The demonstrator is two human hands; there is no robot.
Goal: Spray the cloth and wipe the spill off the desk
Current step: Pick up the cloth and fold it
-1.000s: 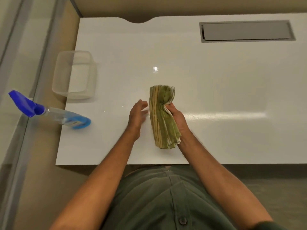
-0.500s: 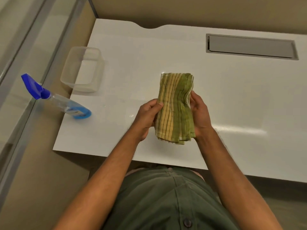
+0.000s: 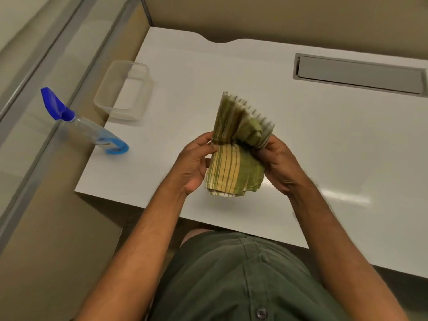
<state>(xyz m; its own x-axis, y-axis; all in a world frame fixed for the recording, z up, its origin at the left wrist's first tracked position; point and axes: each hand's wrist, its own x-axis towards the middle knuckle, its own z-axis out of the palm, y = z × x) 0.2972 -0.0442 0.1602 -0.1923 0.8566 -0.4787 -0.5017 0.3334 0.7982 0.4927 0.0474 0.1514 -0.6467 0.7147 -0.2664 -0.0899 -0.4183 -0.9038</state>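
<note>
both hands have lifted the cloth (image 3: 234,167) higher off the surface (image 3: 324,140), its top now fanning open. left hand (image 3: 196,163) and right hand (image 3: 278,163) pinch its sides, fingers curled round it. spray bottle (image 3: 92,130) stands far left, beside a clear tub (image 3: 125,89).

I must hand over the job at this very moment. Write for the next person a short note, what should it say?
Left hand and right hand both grip the folded green striped cloth, held above the desk.
Spray bottle stands untouched at the desk's left edge, beside a clear container.
Done: cloth picked up.
Left: spray the cloth, wipe. No spill is visible to me.
</note>
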